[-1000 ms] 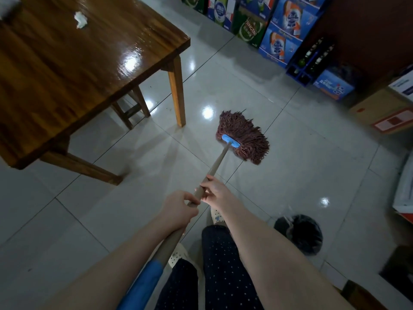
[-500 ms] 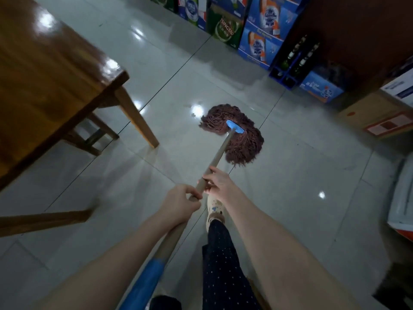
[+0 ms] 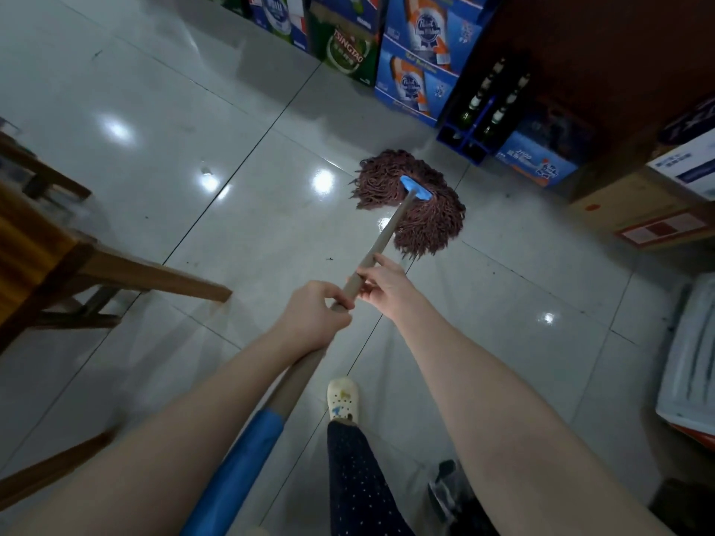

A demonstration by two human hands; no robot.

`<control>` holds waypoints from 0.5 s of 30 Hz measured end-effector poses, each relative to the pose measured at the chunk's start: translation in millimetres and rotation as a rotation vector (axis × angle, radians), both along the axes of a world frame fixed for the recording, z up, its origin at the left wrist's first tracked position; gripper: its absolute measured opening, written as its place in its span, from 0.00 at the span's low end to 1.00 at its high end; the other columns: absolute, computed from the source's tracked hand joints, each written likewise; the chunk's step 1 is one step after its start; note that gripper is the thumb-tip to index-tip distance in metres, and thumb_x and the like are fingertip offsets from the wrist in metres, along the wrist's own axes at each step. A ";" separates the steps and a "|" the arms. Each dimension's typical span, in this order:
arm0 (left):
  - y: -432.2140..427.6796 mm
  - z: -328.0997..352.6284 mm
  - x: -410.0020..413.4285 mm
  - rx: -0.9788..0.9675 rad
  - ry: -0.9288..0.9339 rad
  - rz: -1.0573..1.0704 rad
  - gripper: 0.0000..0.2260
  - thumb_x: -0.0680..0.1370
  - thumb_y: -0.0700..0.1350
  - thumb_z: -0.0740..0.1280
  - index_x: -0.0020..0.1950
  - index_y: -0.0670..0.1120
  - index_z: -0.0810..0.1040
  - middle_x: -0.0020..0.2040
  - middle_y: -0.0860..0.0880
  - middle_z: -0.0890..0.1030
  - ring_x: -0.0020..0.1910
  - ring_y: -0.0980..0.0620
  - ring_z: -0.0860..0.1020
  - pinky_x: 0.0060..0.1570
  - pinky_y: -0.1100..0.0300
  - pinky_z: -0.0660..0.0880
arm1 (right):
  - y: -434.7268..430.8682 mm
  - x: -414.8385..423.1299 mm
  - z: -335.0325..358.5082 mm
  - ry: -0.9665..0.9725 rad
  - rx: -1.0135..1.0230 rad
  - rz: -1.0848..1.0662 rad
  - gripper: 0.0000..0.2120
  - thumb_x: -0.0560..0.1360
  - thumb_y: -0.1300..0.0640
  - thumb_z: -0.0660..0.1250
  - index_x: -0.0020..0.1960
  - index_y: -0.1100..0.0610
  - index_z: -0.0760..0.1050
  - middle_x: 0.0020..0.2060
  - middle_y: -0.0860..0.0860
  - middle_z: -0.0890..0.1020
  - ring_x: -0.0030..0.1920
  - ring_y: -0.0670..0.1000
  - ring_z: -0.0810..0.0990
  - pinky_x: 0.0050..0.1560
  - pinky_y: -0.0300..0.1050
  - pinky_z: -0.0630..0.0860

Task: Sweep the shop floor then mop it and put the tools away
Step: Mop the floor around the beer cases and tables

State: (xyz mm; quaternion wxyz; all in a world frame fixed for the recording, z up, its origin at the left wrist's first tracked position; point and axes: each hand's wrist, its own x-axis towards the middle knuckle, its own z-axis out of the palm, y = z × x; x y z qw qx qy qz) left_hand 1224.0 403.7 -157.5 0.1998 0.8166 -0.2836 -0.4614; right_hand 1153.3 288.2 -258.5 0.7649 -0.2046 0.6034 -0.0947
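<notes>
A mop with a brown string head [image 3: 418, 205] and a blue clamp lies spread on the grey tiled floor [image 3: 174, 121], close to the stacked drink cartons. Its beige handle [image 3: 383, 237] runs back toward me and ends in a blue grip. My left hand [image 3: 313, 319] grips the handle with fingers wrapped round it. My right hand [image 3: 381, 282] holds the handle just ahead of the left, fingers curled on the shaft. The floor shines wet, with small dark specks scattered on the tiles.
Stacked beer cartons [image 3: 418, 71] and a blue bottle crate [image 3: 476, 121] line the far wall. Cardboard boxes [image 3: 638, 210] stand at right, a white crate [image 3: 692, 365] nearer. A wooden table [image 3: 35, 261] and its legs fill the left. My shoe [image 3: 342, 398] is below the hands.
I have stepped forward and the mop head has moved farther out toward the cartons. The table has slid back to the left edge of view. Both hands keep their hold.
</notes>
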 end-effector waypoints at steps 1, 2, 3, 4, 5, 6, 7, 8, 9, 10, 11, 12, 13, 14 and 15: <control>-8.9 -2.3 4.0 0.004 -0.003 -0.010 0.07 0.71 0.40 0.68 0.47 0.46 0.82 0.29 0.54 0.73 0.21 0.57 0.70 0.16 0.72 0.64 | -9.4 3.5 -1.7 -0.003 -0.001 -0.005 0.34 0.74 0.76 0.61 0.75 0.55 0.59 0.44 0.59 0.75 0.42 0.58 0.77 0.38 0.51 0.75; -17.1 -4.2 7.6 0.007 -0.004 -0.022 0.07 0.71 0.40 0.68 0.47 0.47 0.82 0.29 0.54 0.73 0.20 0.58 0.70 0.16 0.72 0.64 | -18.3 6.3 -3.1 -0.008 0.002 -0.008 0.34 0.74 0.76 0.61 0.76 0.55 0.59 0.45 0.60 0.75 0.44 0.59 0.77 0.39 0.52 0.75; -24.6 -5.7 10.9 0.009 -0.002 -0.030 0.07 0.71 0.40 0.68 0.47 0.47 0.82 0.29 0.54 0.73 0.19 0.59 0.70 0.17 0.72 0.64 | -26.5 8.6 -4.9 -0.012 0.003 -0.015 0.34 0.74 0.76 0.62 0.76 0.55 0.59 0.45 0.60 0.75 0.45 0.60 0.77 0.38 0.52 0.75; -31.8 -7.1 13.8 0.008 0.002 -0.032 0.06 0.71 0.40 0.68 0.46 0.47 0.82 0.29 0.54 0.73 0.18 0.60 0.69 0.17 0.72 0.64 | -33.4 10.3 -5.8 -0.014 0.002 -0.022 0.34 0.74 0.76 0.62 0.75 0.55 0.59 0.45 0.60 0.75 0.45 0.60 0.77 0.38 0.52 0.75; -38.6 -8.9 15.8 0.003 0.005 -0.033 0.06 0.71 0.40 0.68 0.46 0.47 0.81 0.28 0.53 0.73 0.17 0.61 0.69 0.17 0.72 0.64 | -39.7 11.6 -7.4 -0.013 0.001 -0.028 0.34 0.74 0.76 0.62 0.75 0.55 0.59 0.44 0.60 0.75 0.45 0.60 0.76 0.38 0.52 0.75; -45.2 -10.8 16.6 -0.007 0.008 -0.034 0.06 0.71 0.39 0.68 0.46 0.47 0.81 0.28 0.53 0.73 0.18 0.60 0.69 0.17 0.72 0.64 | -45.5 12.4 -8.7 -0.012 -0.002 -0.035 0.34 0.74 0.76 0.62 0.76 0.55 0.59 0.44 0.60 0.75 0.44 0.59 0.76 0.38 0.52 0.75; -52.2 -12.5 15.8 -0.018 0.011 -0.040 0.06 0.72 0.39 0.68 0.46 0.46 0.81 0.29 0.54 0.72 0.20 0.60 0.69 0.18 0.73 0.63 | -51.3 11.7 -10.5 -0.015 -0.006 -0.050 0.34 0.74 0.76 0.62 0.76 0.55 0.59 0.44 0.60 0.75 0.43 0.59 0.76 0.38 0.52 0.75; -58.6 -14.1 13.4 -0.029 0.017 -0.048 0.07 0.72 0.38 0.67 0.47 0.46 0.81 0.29 0.54 0.72 0.22 0.59 0.70 0.18 0.73 0.63 | -56.1 10.1 -11.5 -0.015 -0.011 -0.070 0.34 0.74 0.75 0.61 0.76 0.56 0.59 0.43 0.60 0.75 0.42 0.58 0.76 0.38 0.51 0.75; -63.9 -15.9 9.9 -0.038 0.025 -0.048 0.07 0.71 0.38 0.67 0.47 0.46 0.81 0.30 0.53 0.73 0.23 0.58 0.70 0.20 0.73 0.64 | -60.3 7.7 -12.3 -0.017 -0.019 -0.083 0.33 0.75 0.75 0.61 0.75 0.56 0.59 0.42 0.59 0.75 0.40 0.57 0.77 0.38 0.51 0.76; -67.5 -18.1 5.8 -0.046 0.032 -0.044 0.07 0.71 0.38 0.67 0.46 0.46 0.81 0.31 0.52 0.74 0.24 0.58 0.71 0.21 0.71 0.65 | -63.0 5.5 -12.3 -0.010 -0.030 -0.090 0.32 0.75 0.75 0.61 0.75 0.57 0.60 0.41 0.59 0.75 0.39 0.56 0.77 0.40 0.50 0.76; -69.2 -20.7 1.1 -0.051 0.040 -0.044 0.07 0.71 0.38 0.67 0.46 0.47 0.81 0.33 0.51 0.75 0.24 0.58 0.71 0.23 0.69 0.66 | -64.2 2.3 -13.1 -0.006 -0.042 -0.092 0.30 0.75 0.75 0.61 0.74 0.59 0.62 0.40 0.59 0.75 0.38 0.56 0.77 0.41 0.50 0.76; -69.4 -23.1 -3.7 -0.056 0.050 -0.046 0.08 0.71 0.38 0.67 0.46 0.47 0.81 0.34 0.50 0.76 0.25 0.58 0.72 0.25 0.68 0.67 | -63.9 -1.3 -14.1 0.000 -0.056 -0.088 0.27 0.75 0.75 0.60 0.72 0.61 0.64 0.39 0.58 0.75 0.37 0.55 0.77 0.42 0.50 0.76; -67.9 -24.8 -8.0 -0.061 0.067 -0.049 0.08 0.71 0.38 0.66 0.46 0.47 0.81 0.33 0.51 0.76 0.25 0.57 0.72 0.26 0.67 0.68 | -62.5 -5.5 -15.7 -0.001 -0.069 -0.086 0.24 0.75 0.75 0.60 0.70 0.63 0.67 0.39 0.58 0.74 0.37 0.55 0.76 0.43 0.50 0.75; -64.5 -25.5 -10.9 -0.063 0.085 -0.051 0.08 0.71 0.38 0.66 0.47 0.48 0.81 0.32 0.51 0.75 0.26 0.57 0.73 0.27 0.67 0.69 | -59.0 -9.5 -16.8 -0.008 -0.076 -0.092 0.20 0.75 0.75 0.60 0.66 0.64 0.69 0.38 0.58 0.74 0.37 0.55 0.76 0.43 0.50 0.74; -61.0 -25.4 -11.8 -0.062 0.100 -0.047 0.09 0.71 0.37 0.66 0.47 0.48 0.81 0.32 0.52 0.75 0.26 0.56 0.73 0.27 0.66 0.70 | -55.5 -11.9 -17.3 -0.021 -0.078 -0.097 0.17 0.75 0.74 0.60 0.62 0.63 0.71 0.38 0.58 0.74 0.36 0.55 0.75 0.43 0.49 0.74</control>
